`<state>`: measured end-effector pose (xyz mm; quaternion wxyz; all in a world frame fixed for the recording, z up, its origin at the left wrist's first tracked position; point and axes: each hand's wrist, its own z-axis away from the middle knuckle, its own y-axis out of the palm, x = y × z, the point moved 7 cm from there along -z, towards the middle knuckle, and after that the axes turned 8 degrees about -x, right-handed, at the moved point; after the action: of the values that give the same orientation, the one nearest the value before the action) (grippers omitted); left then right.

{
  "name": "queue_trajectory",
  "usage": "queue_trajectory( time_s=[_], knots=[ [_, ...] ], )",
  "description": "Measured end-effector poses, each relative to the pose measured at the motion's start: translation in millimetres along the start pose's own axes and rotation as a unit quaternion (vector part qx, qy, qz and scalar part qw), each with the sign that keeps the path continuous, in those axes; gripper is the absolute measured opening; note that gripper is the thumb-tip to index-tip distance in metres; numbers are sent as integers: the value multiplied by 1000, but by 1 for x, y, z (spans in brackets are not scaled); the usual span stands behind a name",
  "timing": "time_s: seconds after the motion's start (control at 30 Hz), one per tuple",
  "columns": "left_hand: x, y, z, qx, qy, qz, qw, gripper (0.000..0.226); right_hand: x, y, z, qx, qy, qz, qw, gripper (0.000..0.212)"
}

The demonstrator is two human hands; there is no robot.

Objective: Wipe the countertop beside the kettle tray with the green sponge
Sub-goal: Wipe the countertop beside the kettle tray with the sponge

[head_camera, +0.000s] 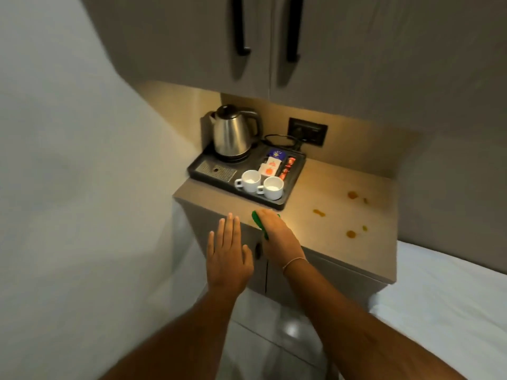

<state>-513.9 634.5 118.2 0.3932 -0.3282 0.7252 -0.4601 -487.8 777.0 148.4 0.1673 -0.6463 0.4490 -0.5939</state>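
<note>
a person's right hand (pixel 277 237) presses palm-down on a green sponge (pixel 259 223), fingers closed over it, at the near edge of a beige tabletop (pixel 337 187), just in front of the near right corner of a black kettle tray (pixel 295 185). only a strip of the sponge shows along the left side of the hand. the left hand (pixel 229 253) is open and flat, fingers together and holding nothing, in front of the cabinet door (pixel 247 259) below the tabletop's near edge, just left of the right hand. on the tray a steel kettle (pixel 233 133) stands at the far left, two white cups (pixel 260 183) sit side by side at the near edge, and sachets (pixel 273 164) fill the compartments on the right. several orange stains (pixel 319 213) dot the tabletop to the right of the tray, well apart from the sponge. a thin bracelet (pixel 295 261) circles the right wrist. a white bed (pixel 444 297) lies at the right.
</note>
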Motion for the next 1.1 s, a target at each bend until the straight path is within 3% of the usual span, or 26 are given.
queue_trajectory(
  time_s=[0.2, 0.3, 0.37, 0.43, 0.5, 0.63, 0.8, 0.87, 0.97, 1.1],
  knots=[
    [-70, 55, -67, 40, 83, 59, 994, 78, -116, -101, -19, -192, 148, 10, 970, 69],
    [-89, 92, -83, 81, 126, 87, 985, 78, -181, -133, -4, -247, 203, 29, 947, 66],
    [-95, 114, -85, 109, 148, 92, 979, 77, -215, -128, 12, -219, 249, 40, 943, 68],
    [-97, 136, -85, 144, 163, 85, 972, 77, -232, -92, 28, -123, 285, 28, 950, 71],
    [-103, 152, -85, 165, 181, 76, 967, 81, -232, -54, 46, -48, 268, 70, 960, 73],
    [-102, 173, -87, 196, 215, 50, 955, 89, -248, -53, 55, -47, 213, 167, 962, 67],
    [-79, 188, -90, 237, 192, 33, 952, 106, -314, -122, 49, -134, 374, 237, 886, 64],
    [-77, 192, -90, 241, 194, 38, 950, 108, -318, -122, 23, -141, 394, 242, 875, 63],
    [-77, 197, -88, 248, 190, 43, 949, 112, -282, -81, -20, -124, 343, 221, 904, 63],
    [-75, 199, -88, 256, 200, 54, 944, 123, -207, 0, -3, 8, 147, 189, 971, 71]
  ],
)
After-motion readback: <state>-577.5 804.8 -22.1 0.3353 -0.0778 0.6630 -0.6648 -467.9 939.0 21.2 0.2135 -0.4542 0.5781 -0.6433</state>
